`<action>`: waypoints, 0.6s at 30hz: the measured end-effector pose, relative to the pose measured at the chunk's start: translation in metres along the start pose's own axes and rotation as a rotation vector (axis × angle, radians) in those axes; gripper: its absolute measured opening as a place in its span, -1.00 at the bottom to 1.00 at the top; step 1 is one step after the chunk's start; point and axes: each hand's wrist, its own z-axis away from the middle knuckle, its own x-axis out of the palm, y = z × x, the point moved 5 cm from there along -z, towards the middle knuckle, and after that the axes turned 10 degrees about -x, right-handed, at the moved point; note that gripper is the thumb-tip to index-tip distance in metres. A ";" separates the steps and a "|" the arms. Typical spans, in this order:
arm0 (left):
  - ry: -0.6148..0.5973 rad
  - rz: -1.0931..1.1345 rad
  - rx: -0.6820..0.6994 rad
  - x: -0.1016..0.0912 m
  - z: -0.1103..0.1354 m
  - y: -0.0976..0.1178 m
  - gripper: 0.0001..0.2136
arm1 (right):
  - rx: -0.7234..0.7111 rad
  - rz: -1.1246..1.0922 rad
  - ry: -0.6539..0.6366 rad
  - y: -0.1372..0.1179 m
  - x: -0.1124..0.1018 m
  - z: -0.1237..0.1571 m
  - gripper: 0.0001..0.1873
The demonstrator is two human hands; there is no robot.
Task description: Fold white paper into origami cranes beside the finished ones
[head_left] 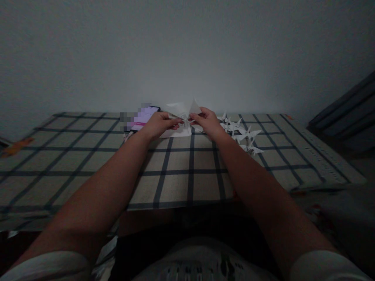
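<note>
Between my hands, over the far part of the table, is a thin white sheet of paper (177, 109) with parts standing up and small print near its middle. My left hand (162, 124) pinches its left side with thumb and fingers. On the other side my right hand (207, 120) grips the paper between thumb and forefinger. More white paper (178, 132) lies flat on the cloth beneath. Just right of my right hand sit several folded white paper cranes (247, 136), partly hidden by my wrist and forearm.
A phone with a lit screen (143, 118) lies left of my left hand, partly blurred out. The checked tablecloth (175, 156) covers the table, which meets a pale wall (187, 50) at the back. An orange patch (19, 147) shows at the far left.
</note>
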 end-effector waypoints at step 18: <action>0.181 0.165 0.057 -0.002 0.000 0.002 -0.74 | 0.096 -0.038 0.038 0.017 0.002 0.002 -0.77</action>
